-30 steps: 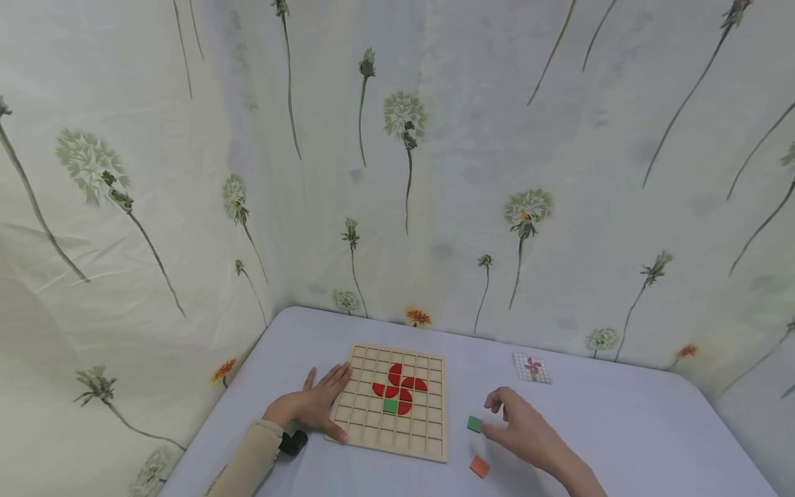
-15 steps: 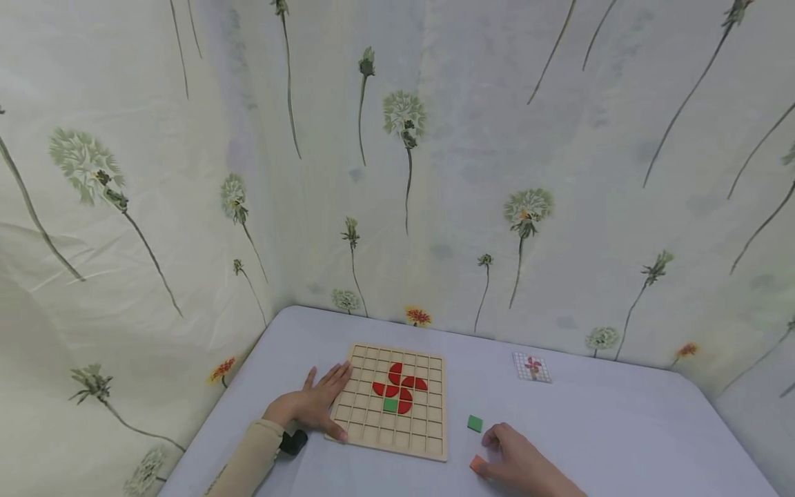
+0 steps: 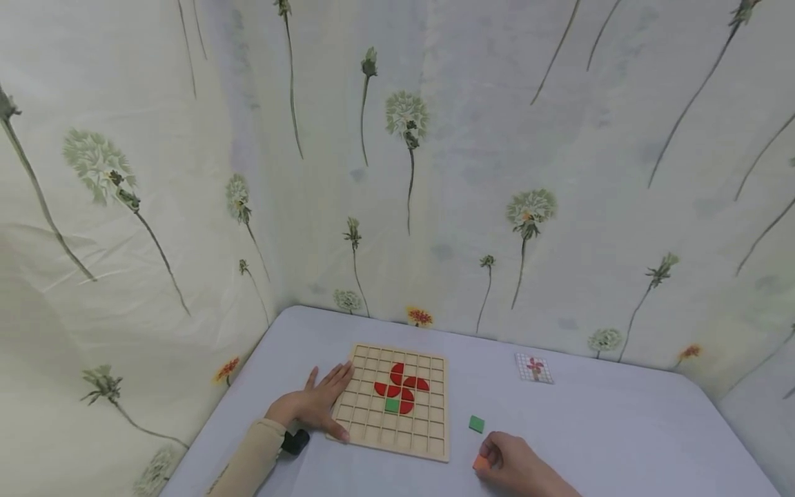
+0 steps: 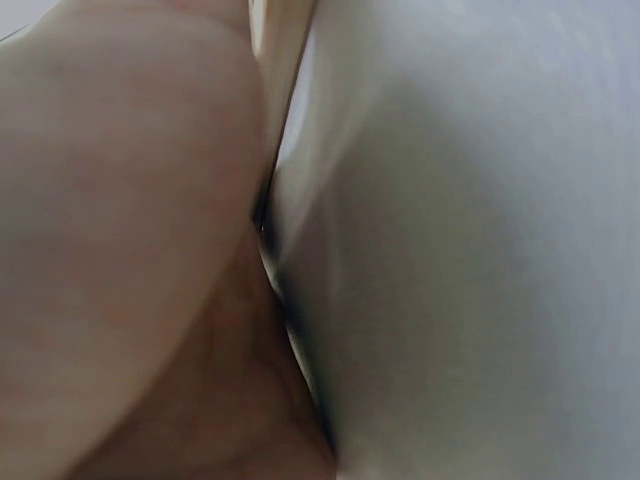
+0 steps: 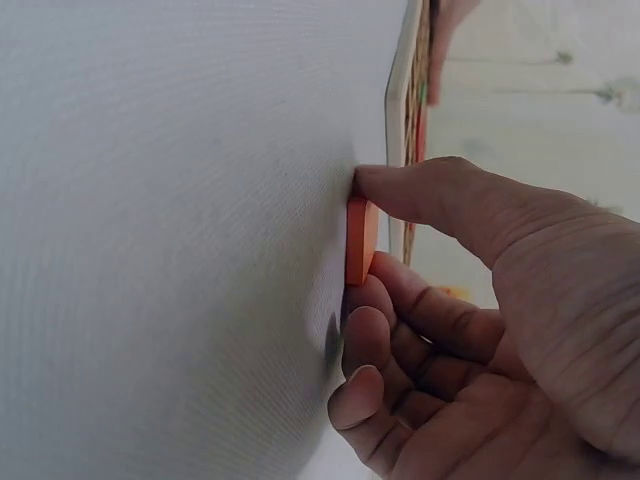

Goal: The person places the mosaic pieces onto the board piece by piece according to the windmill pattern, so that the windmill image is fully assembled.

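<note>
A wooden grid board [image 3: 417, 442] lies on the table, with several red curved pieces [image 3: 397, 373] set in a pinwheel and a green square tile [image 3: 392, 406] among them. My left hand [image 3: 318, 406] rests flat with spread fingers along the board's left edge; in the left wrist view its palm fills the left side. To the right of the board, my right hand [image 3: 512, 464] pinches an orange square tile [image 5: 360, 240] between thumb and fingertip, low at the tabletop. Just beyond that hand lies a loose green tile [image 3: 476, 424].
A small card [image 3: 533, 368] printed with a grid and a red flower-like picture lies toward the back right of the white table [image 3: 596, 414]. Floral cloth [image 3: 459, 172] hangs behind and to the left. A black object [image 3: 295, 442] sits beside the left wrist.
My right hand has come from beside the loose green tile toward me to the orange tile, and its fingers have closed on it. The left hand stays in place on the board.
</note>
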Action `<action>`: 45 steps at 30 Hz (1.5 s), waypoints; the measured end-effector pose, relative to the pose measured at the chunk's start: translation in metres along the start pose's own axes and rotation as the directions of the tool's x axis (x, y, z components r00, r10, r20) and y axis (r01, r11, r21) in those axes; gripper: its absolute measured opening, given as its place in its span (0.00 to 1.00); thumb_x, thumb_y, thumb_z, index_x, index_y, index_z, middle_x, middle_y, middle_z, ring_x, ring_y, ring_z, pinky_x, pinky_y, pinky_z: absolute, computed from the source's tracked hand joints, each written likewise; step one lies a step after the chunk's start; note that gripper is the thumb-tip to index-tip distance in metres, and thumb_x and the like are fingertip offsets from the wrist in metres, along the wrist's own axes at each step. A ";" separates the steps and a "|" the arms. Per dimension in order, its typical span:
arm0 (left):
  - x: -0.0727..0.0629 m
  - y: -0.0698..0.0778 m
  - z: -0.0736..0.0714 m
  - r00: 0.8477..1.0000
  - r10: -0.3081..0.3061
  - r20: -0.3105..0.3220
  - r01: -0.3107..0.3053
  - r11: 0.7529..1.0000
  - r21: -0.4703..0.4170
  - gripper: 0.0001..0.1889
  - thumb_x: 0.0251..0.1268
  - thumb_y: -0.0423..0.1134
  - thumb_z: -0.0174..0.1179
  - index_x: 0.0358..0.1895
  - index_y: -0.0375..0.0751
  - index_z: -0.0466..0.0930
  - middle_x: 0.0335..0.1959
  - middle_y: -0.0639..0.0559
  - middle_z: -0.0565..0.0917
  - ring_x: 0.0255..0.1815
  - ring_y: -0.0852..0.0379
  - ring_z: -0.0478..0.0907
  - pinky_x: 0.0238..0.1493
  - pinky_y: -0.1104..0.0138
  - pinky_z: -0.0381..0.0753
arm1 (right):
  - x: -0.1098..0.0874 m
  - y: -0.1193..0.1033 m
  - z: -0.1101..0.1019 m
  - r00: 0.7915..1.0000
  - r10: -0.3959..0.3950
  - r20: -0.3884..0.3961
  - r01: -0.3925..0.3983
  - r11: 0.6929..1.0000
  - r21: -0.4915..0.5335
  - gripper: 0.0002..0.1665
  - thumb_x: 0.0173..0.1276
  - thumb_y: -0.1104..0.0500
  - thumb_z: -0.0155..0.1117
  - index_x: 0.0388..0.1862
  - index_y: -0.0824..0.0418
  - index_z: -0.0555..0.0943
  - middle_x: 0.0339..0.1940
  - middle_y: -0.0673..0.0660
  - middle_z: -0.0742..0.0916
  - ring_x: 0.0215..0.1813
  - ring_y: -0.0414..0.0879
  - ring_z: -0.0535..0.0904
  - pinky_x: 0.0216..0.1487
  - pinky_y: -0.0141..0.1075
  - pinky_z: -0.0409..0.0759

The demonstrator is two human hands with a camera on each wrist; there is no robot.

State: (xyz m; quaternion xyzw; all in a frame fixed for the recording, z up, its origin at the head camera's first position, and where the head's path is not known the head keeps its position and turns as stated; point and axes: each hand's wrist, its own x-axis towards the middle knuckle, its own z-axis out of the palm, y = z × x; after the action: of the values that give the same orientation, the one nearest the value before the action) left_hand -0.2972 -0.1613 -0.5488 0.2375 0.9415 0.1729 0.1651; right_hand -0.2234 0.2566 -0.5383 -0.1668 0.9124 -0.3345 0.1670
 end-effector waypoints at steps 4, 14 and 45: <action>-0.002 0.001 -0.003 1.000 0.019 0.008 -0.019 1.000 -0.013 0.71 0.39 0.71 0.69 0.78 0.42 0.32 0.80 0.46 0.33 0.80 0.45 0.29 0.72 0.37 0.23 | 0.004 -0.001 0.000 0.999 -0.013 -0.041 0.011 1.000 -0.029 0.07 0.59 0.62 0.68 0.33 0.61 0.79 0.26 0.49 0.80 0.28 0.40 0.73 0.27 0.30 0.72; -0.002 0.004 -0.004 1.000 0.022 0.017 -0.022 1.000 -0.007 0.70 0.40 0.71 0.69 0.78 0.41 0.32 0.80 0.46 0.33 0.80 0.45 0.29 0.72 0.37 0.24 | 0.025 -0.027 0.005 0.976 -0.145 -0.163 0.120 0.981 -0.154 0.10 0.58 0.56 0.72 0.35 0.56 0.81 0.31 0.47 0.79 0.27 0.33 0.68 0.26 0.27 0.71; -0.002 -0.002 -0.001 0.999 0.038 -0.006 -0.038 0.999 0.003 0.70 0.40 0.71 0.68 0.78 0.40 0.33 0.80 0.45 0.33 0.80 0.44 0.30 0.71 0.36 0.25 | 0.106 -0.094 0.067 0.950 -0.282 -0.131 0.261 0.953 -0.157 0.07 0.61 0.51 0.69 0.35 0.51 0.83 0.34 0.43 0.81 0.36 0.35 0.75 0.38 0.30 0.77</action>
State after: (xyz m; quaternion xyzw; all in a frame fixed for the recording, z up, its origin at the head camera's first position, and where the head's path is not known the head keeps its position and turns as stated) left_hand -0.2968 -0.1641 -0.5483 0.2551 0.9375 0.1755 0.1585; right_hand -0.2715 0.1072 -0.5445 -0.2759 0.9117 -0.3021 0.0373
